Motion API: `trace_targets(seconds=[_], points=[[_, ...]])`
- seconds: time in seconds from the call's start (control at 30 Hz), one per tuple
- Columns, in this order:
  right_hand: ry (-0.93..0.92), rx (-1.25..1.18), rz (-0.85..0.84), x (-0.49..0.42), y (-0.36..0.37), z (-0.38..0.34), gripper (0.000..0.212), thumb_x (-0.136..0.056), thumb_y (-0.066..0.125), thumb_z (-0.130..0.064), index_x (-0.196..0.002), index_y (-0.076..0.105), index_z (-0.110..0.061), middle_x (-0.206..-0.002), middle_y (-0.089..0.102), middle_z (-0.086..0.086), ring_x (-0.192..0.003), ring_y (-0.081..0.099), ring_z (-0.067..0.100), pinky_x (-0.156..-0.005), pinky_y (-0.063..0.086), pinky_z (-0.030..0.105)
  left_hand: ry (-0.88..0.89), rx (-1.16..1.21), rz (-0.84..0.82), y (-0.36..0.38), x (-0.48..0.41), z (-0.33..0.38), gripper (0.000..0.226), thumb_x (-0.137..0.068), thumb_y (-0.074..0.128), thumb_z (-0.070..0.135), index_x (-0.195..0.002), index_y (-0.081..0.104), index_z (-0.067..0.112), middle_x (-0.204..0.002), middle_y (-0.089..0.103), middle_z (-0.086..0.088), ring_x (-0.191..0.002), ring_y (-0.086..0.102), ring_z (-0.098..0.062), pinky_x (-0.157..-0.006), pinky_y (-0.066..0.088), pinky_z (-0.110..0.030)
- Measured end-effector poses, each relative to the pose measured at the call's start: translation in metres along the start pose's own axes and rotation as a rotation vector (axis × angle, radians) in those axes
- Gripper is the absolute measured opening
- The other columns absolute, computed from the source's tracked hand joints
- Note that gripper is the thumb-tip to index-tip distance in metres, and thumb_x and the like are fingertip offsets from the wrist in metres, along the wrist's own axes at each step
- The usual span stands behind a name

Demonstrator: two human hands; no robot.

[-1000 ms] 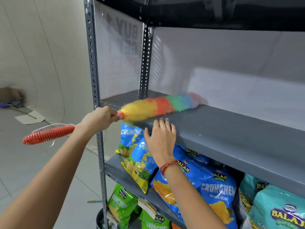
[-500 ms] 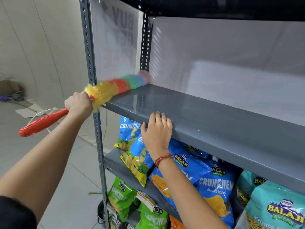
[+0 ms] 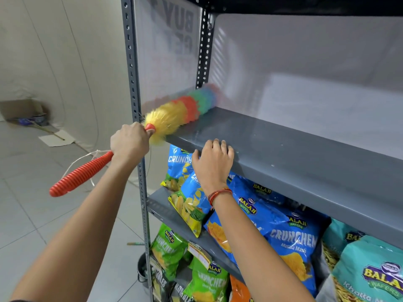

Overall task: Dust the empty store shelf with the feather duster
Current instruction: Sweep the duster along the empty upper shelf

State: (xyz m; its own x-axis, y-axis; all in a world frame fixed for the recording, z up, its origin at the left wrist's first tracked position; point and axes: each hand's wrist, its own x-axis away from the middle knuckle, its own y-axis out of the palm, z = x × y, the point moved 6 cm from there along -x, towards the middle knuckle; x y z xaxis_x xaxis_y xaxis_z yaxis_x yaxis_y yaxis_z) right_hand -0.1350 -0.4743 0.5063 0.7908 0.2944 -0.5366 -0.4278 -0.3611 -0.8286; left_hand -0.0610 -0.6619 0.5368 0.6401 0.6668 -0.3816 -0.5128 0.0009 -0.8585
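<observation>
The empty grey metal shelf (image 3: pixel 283 149) runs from centre to the right edge. My left hand (image 3: pixel 128 142) is closed around the feather duster's ribbed orange handle just below the head. The duster's rainbow head (image 3: pixel 181 110) lies across the shelf's left end, its blurred tip near the back upright. The handle's free end points down-left. My right hand (image 3: pixel 214 162) rests flat on the shelf's front lip, fingers spread, holding nothing. A red thread band circles that wrist.
Perforated steel uprights (image 3: pixel 133 83) frame the rack's left side. Below, a lower shelf (image 3: pixel 161 210) holds several blue, green and teal snack bags (image 3: pixel 290 234). A metal bucket (image 3: pixel 141 269) stands on the tiled floor by the rack. A broom and paper lie far left.
The duster swept left off the shelf's middle to its left end, and its head now lies slightly further in along the left edge. My right hand stayed on the front lip.
</observation>
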Motion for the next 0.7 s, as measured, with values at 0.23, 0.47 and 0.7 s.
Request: trace_targets(seconds=[0.23, 0.47, 0.7], points=[[-0.028, -0.018, -0.007, -0.003, 0.004, -0.006, 0.046, -0.093, 0.043, -0.034, -0.125, 0.051, -0.002, -0.138, 0.051, 0.016, -0.133, 0.038, 0.031, -0.112, 0.026, 0.042, -0.139, -0.05, -0.24, -0.02, -0.033, -0.049, 0.046, -0.089, 0.052, 0.053, -0.101, 0.067, 0.011, -0.093, 0.065, -0.018, -0.082, 0.062, -0.032, -0.071, 0.05, -0.036], [-0.03, -0.038, 0.03, -0.001, 0.002, -0.005, 0.049, -0.091, 0.05, -0.034, -0.126, 0.053, -0.001, -0.135, 0.055, 0.016, -0.131, 0.043, 0.03, -0.11, 0.032, 0.04, -0.138, -0.138, -0.075, -0.007, -0.044, -0.016, 0.033, -0.097, 0.047, 0.035, -0.099, 0.062, 0.005, -0.095, 0.064, -0.013, -0.086, 0.064, -0.029, -0.073, 0.049, -0.032], [-0.028, 0.019, 0.076, 0.002, -0.006, -0.005, 0.048, -0.068, 0.077, -0.037, -0.101, 0.071, -0.002, -0.105, 0.073, 0.013, -0.103, 0.067, 0.029, -0.088, 0.056, 0.038, -0.1, -0.099, 0.014, 0.004, -0.039, 0.0, 0.036, -0.098, 0.044, 0.034, -0.1, 0.064, 0.004, -0.102, 0.066, -0.017, -0.094, 0.063, -0.035, -0.07, 0.044, -0.035]])
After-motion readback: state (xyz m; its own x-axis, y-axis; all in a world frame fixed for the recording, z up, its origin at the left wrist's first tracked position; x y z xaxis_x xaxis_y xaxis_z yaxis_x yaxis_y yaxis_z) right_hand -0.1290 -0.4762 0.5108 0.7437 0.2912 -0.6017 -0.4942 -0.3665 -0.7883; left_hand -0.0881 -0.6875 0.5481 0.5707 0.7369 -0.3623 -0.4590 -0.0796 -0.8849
